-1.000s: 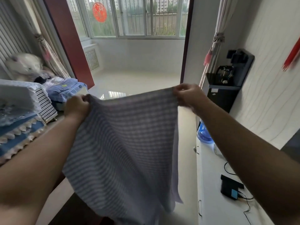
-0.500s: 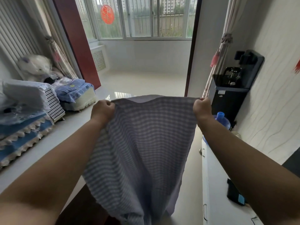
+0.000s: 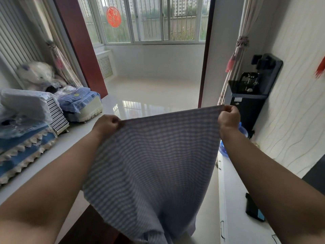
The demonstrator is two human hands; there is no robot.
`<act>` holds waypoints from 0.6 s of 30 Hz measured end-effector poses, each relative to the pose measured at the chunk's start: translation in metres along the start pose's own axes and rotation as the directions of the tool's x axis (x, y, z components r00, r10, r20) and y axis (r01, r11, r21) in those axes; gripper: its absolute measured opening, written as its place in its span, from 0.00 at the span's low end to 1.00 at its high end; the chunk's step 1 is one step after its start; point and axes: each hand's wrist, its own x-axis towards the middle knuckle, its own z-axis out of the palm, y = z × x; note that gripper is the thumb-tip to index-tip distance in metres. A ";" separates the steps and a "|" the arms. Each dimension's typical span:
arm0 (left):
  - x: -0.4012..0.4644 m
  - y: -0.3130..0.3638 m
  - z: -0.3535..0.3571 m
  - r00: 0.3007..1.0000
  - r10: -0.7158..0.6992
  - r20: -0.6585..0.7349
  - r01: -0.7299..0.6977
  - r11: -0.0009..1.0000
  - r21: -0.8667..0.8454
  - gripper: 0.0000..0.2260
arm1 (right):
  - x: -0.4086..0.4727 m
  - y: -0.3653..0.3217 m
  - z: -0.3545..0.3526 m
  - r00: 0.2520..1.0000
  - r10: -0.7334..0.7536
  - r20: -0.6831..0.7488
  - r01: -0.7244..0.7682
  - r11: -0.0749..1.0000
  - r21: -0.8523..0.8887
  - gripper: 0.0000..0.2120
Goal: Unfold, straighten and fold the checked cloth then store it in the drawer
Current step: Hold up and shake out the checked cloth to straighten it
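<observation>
Here, the checked cloth [image 3: 151,166] hangs spread between my fists, top edge taut, my left hand [image 3: 105,125] pinching its left corner, my right hand [image 3: 228,118] pinching its right corner higher up, a blue water bottle [image 3: 243,129] just beyond my right knuckles

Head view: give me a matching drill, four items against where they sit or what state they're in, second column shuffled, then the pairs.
Column 1
1. cloth
2. red cutout
3. water bottle
4. black device

Column 2
A. lying on the white cabinet top at lower right
B. stuck on the window glass
C. held up by its top corners, left hand and right hand each pinching one
D. on the floor by the black dispenser, partly hidden behind the right arm

Pairs: 1-C, 2-B, 3-D, 4-A
</observation>
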 end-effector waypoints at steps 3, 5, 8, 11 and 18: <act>-0.013 -0.008 -0.002 0.980 -0.059 0.188 0.105 0.963 -0.246 0.07 | 0.007 0.002 -0.002 1.000 -0.011 0.020 0.010 0.999 0.034 0.15; -0.018 -0.014 -0.004 0.946 -0.093 0.310 0.196 0.927 -0.320 0.10 | 0.014 0.003 -0.003 0.998 -0.019 0.060 0.017 1.000 0.026 0.14; -0.016 -0.013 0.001 0.932 -0.145 0.332 0.262 0.903 -0.340 0.12 | 0.022 0.002 -0.001 0.995 0.002 0.097 0.002 0.999 -0.043 0.14; -0.004 0.008 0.023 0.943 -0.272 0.194 0.317 0.911 -0.264 0.12 | 0.017 -0.003 0.011 0.999 0.027 0.040 -0.021 0.987 -0.160 0.12; 0.005 0.081 0.072 0.974 -0.227 0.030 0.225 0.923 -0.313 0.12 | -0.075 -0.010 0.035 0.888 -0.248 0.387 0.349 0.911 -0.218 0.07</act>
